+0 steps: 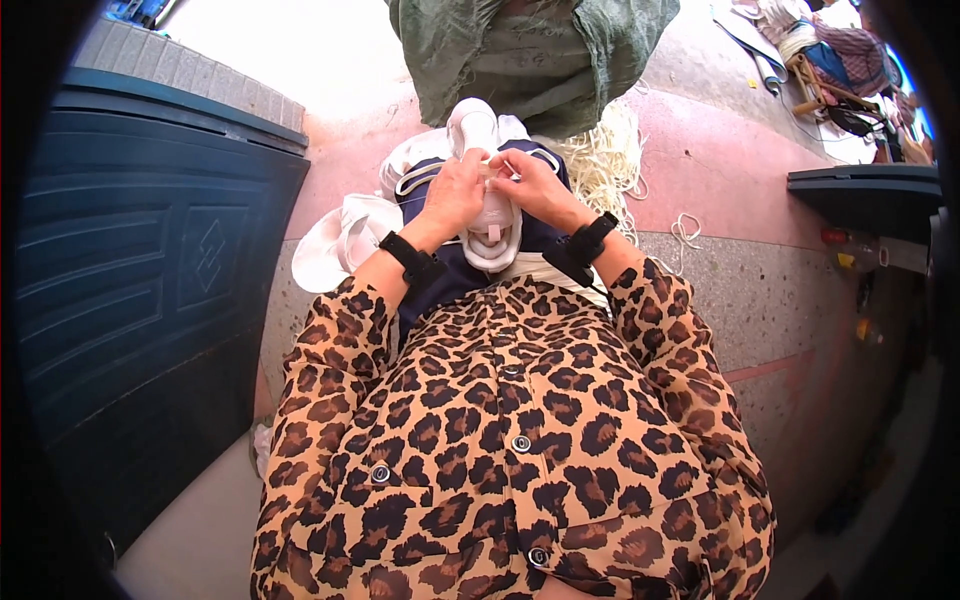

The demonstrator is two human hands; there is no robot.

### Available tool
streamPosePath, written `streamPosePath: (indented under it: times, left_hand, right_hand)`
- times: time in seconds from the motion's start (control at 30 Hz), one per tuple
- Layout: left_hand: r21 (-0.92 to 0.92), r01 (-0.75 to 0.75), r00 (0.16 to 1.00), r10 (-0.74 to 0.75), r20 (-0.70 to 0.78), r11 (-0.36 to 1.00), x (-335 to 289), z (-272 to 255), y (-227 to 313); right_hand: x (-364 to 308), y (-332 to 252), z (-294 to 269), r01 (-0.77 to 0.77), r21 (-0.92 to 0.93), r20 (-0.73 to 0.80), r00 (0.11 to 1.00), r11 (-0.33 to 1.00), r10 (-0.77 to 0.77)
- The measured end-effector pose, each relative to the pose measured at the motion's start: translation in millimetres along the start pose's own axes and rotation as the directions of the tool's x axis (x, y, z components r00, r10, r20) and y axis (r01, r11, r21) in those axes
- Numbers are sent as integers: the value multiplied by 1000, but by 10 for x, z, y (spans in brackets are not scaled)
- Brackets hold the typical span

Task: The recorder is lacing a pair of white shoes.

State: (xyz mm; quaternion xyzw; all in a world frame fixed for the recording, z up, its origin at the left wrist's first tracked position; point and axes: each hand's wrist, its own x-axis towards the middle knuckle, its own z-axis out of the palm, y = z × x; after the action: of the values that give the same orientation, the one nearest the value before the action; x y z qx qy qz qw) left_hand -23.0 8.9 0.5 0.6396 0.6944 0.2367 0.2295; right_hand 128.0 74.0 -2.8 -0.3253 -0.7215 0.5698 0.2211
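Observation:
A white shoe (pixel 493 217) lies on my lap, over dark navy cloth (pixel 455 272), its toe pointing away and its collar towards me. My left hand (pixel 455 196) is closed on the shoe's left side, near the lace opening. From the right, my right hand (pixel 540 187) pinches at the same spot, its fingertips on a pale shoelace. That lace is mostly hidden behind the fingers. Cream lace (pixel 418 174) curves over the navy cloth beside the left hand. Both wrists wear black bands.
More white shoes (pixel 350 240) lie to the left of my lap. A heap of cream laces (pixel 610 150) spreads on the floor at the right, with a loose strand (pixel 685 230) beside it. A large green sack (pixel 530 60) stands ahead. A dark blue door (pixel 150 250) is at the left.

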Motion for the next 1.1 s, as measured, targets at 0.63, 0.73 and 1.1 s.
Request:
streamPosePath:
  times: [0.63,0.73,1.1]
  left_hand:
    - [202,-297,953,303,1,933,-165,-157,205]
    - [229,-384,917,399,-24,895,-258,-157,205]
    - [266,-388,879,441,-180,882,-429,-82,197]
  right_hand:
    - [-129,-91,-196,-236,184,9,971,954,239]
    - [-175,-16,-148,-165,197,-68,981,966,181]
    - [-209,-29,58,-51,-287,-75,997,957,31]
